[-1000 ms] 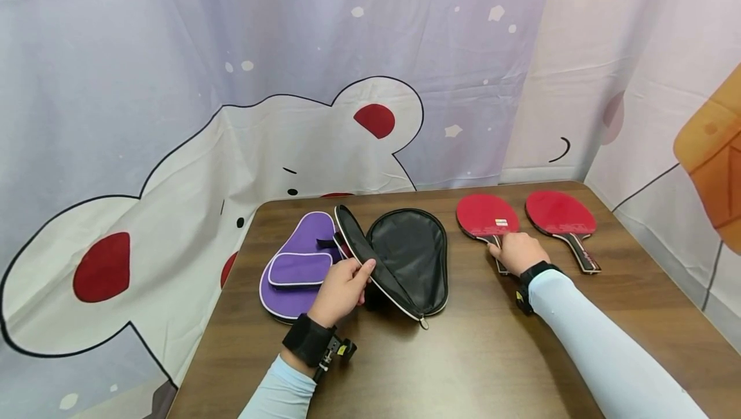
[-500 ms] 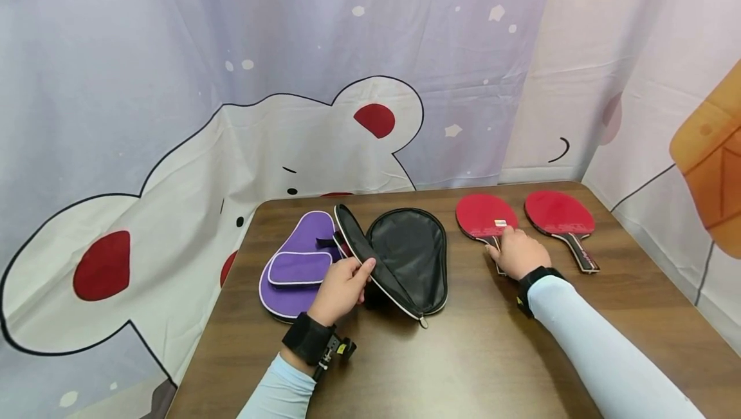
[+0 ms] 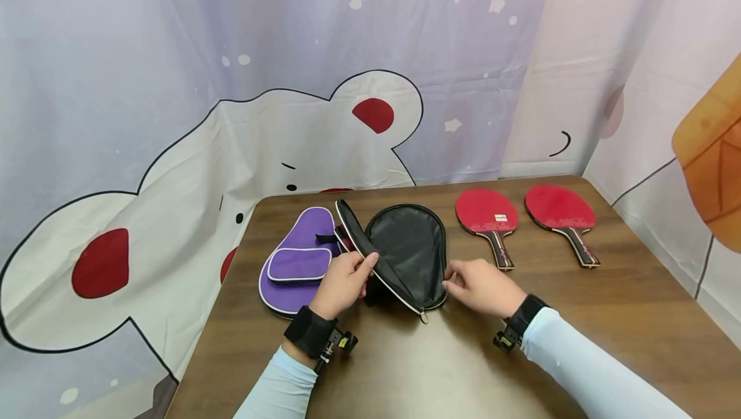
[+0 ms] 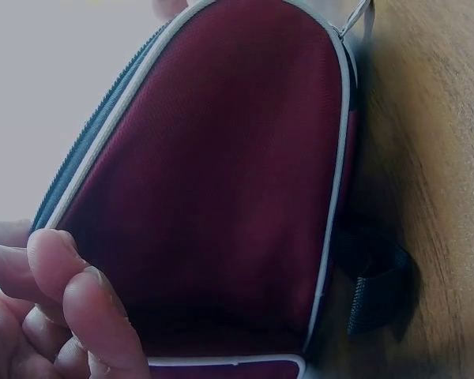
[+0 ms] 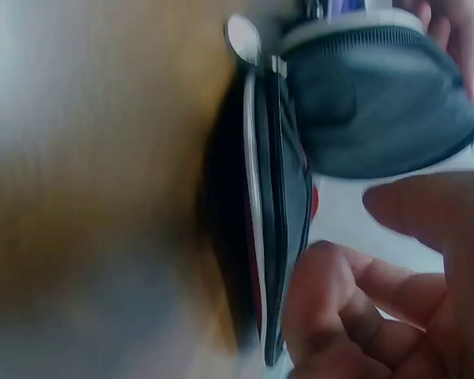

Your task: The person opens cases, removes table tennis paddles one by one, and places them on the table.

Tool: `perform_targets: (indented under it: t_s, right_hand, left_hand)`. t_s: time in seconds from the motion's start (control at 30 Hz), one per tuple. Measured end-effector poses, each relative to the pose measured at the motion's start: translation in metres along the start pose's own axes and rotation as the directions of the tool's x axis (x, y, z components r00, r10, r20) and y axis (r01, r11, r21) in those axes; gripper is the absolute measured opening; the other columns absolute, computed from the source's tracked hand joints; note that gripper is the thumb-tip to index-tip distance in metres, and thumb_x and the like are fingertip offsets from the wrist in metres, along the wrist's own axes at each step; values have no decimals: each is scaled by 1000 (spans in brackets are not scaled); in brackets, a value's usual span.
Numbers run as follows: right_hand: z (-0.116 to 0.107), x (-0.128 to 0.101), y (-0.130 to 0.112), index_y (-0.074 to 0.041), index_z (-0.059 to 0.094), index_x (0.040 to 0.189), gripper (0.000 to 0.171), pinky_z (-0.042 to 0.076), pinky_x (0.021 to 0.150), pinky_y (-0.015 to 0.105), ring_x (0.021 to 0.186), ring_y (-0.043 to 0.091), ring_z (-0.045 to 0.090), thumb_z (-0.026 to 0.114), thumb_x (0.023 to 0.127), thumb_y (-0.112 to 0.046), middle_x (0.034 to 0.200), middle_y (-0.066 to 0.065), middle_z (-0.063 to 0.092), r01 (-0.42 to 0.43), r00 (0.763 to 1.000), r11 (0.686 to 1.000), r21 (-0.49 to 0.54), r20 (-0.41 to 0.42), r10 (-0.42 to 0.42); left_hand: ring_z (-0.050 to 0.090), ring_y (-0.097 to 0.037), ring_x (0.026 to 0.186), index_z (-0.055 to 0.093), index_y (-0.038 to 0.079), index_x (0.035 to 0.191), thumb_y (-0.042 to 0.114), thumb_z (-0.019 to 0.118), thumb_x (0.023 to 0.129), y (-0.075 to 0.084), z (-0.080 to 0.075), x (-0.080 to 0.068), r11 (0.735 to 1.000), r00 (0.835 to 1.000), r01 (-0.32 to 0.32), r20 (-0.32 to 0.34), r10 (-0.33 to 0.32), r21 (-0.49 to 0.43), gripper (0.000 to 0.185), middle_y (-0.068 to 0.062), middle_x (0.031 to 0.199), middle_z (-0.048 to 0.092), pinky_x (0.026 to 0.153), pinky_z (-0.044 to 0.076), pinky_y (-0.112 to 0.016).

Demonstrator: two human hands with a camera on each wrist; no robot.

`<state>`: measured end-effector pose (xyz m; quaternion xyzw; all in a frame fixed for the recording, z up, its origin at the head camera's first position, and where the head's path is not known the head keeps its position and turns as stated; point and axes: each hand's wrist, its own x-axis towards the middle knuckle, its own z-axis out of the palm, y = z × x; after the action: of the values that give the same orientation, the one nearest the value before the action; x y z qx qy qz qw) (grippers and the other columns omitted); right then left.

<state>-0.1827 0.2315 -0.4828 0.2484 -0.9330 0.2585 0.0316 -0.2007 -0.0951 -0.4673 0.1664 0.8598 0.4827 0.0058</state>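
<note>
**Soft case (image 3: 408, 239), springy edge: hold it by the rim**

With the bench's (image 3: 393, 374) far edge at twelve o'clock, the case lies spread on the bench at the centre of the layout, its flap (image 4: 229, 174) tilted up towards ten o'clock. The purple case (image 3: 301, 261) is at nine o'clock from it; two paddles (image 3: 487, 210) (image 3: 559, 205) lie apart between two and three.

The left hand (image 3: 341, 284), at eight o'clock, pinches the flap's edge, fingers closed on it. The right hand (image 3: 483, 287), at four o'clock, has its thumb apart from loosely curled fingers that hold nothing visible; whether they touch the rim is unclear.

The case looks light, its fabric soft and slightly padded, so the flap probably bends wherever it is pushed in the middle. The dark lining looks smooth and may slip under a flat palm. The piping (image 4: 335, 189) should be the stiffest part and the surest grip: flap at nine o'clock, base at three. The zip pull (image 3: 424, 318), at six, is small and calls for a fingertip pinch. Little here seems fragile, though tugging may strain the zip.
</note>
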Motion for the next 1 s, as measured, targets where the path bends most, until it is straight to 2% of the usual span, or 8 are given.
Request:
perform_targets:
  t_s: [0.17,0.33,0.43,0.53,0.77,1.0]
  right_hand:
    - [16,-6,-11,-13,72,102,19,49,60,25,61,-5,52,85,97,-26,70,-20,56,63,996,998,23,57,-64]
    - [29,-8,-21,-13,72,106,27,51,61,26,62,-6,54,87,96,-33,70,-22,56,70,993,997,23,99,-72]
    - [34,-8,-28,-15,71,103,27,49,58,26,60,-5,53,87,96,-35,68,-23,55,65,991,998,12,114,-66]
    - [38,-8,-34,-17,69,97,28,46,55,26,58,-4,52,88,95,-36,67,-21,54,65,993,998,-3,104,-64]
    - [49,-5,-40,-20,59,84,37,41,51,29,56,3,46,91,91,-38,66,-14,49,48,997,990,-131,62,-40]
    - [54,-3,-39,-21,58,84,35,40,50,28,54,3,47,90,92,-31,64,-14,48,23,999,991,-135,45,-17]
  left_hand:
    - [61,-15,50,71,0,86,46,60,114,1,1,1,1000,1000,-3,2,3,-2,55,5,54,58,49,44,-31]
    - [60,-15,49,70,0,86,47,60,114,1,5,3,1000,1000,1,12,-1,-6,55,5,54,58,49,44,-31]
    - [60,-15,49,70,-1,86,47,61,113,2,7,4,1000,1000,5,15,-5,-9,55,5,53,58,50,45,-30]
    - [60,-15,49,68,3,83,48,60,113,3,10,6,1000,1000,2,10,-2,-7,54,5,53,57,51,46,-30]
    - [61,-14,49,64,11,76,51,59,113,8,15,10,1000,1000,-24,6,24,13,54,7,52,57,51,47,-31]
    - [63,-13,54,67,9,86,47,58,114,13,18,11,997,997,-66,34,65,27,48,6,59,59,53,47,-31]
